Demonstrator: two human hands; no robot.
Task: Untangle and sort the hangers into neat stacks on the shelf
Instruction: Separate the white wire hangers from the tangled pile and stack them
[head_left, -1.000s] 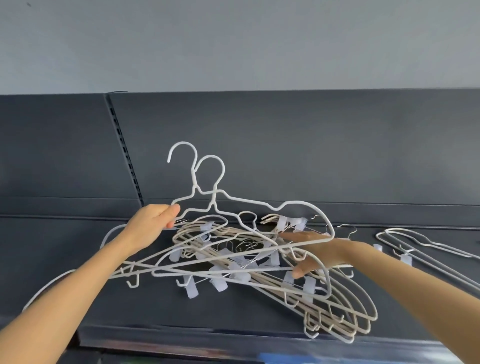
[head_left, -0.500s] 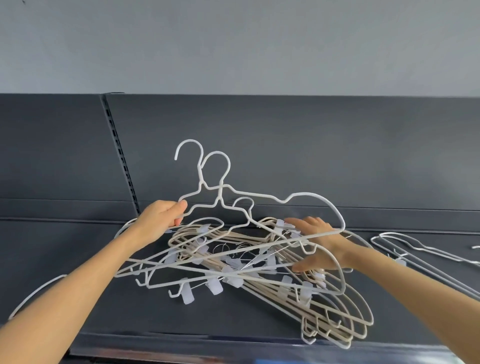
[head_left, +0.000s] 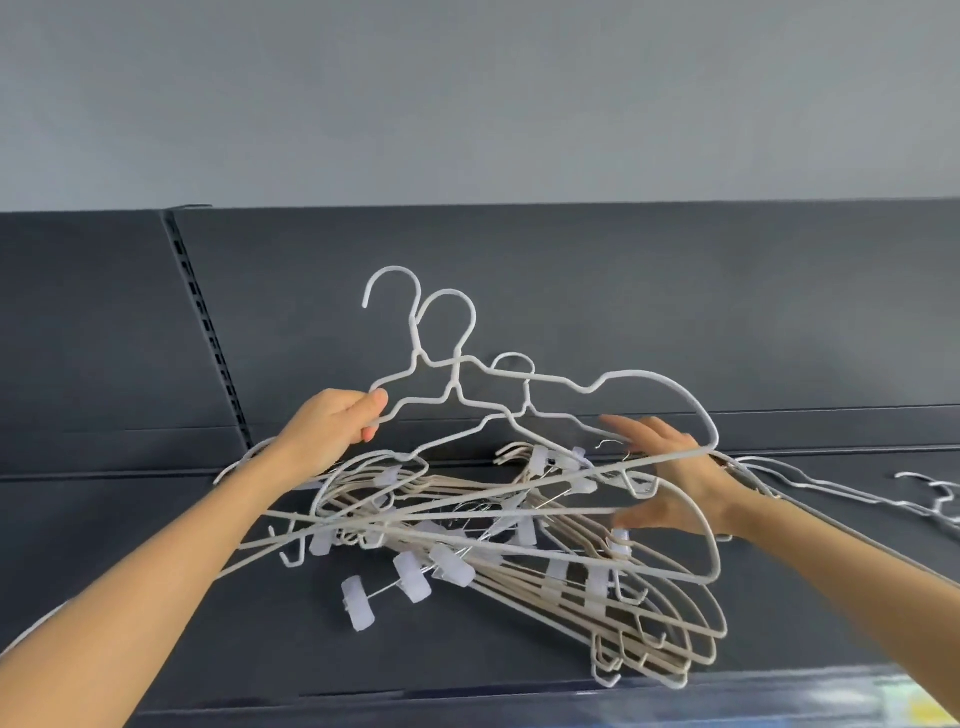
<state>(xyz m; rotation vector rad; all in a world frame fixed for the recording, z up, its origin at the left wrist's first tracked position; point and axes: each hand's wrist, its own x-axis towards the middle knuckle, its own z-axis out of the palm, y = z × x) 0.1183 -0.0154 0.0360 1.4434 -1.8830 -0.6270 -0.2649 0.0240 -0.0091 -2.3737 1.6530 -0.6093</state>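
On a dark grey shelf (head_left: 104, 519) below a pale wall, a tangle of hangers was held between two bare hands. The white hangers (head_left: 456, 376) were raised, hooks up, with their long axis running side to side across the view from one hand to the other. One shoulder was gripped by the left hand (head_left: 337, 426), fingers curled round the wire close to the necks. The right hand (head_left: 670, 483) was held at the opposite shoulder, fingers straight and spread, clasping nothing. The left hand was therefore judged the nearer to the hooks.

Beneath, the beige hangers (head_left: 524, 582) lay nested on the shelf, slanting toward its front edge at the right and caught up with the white ones. Three white hooks were counted. At least four beige hangers were made out, though their exact number could not be told, and several translucent clips (head_left: 357, 605) were seen among them. Two loose hangers (head_left: 841, 491) lay well apart at the right.
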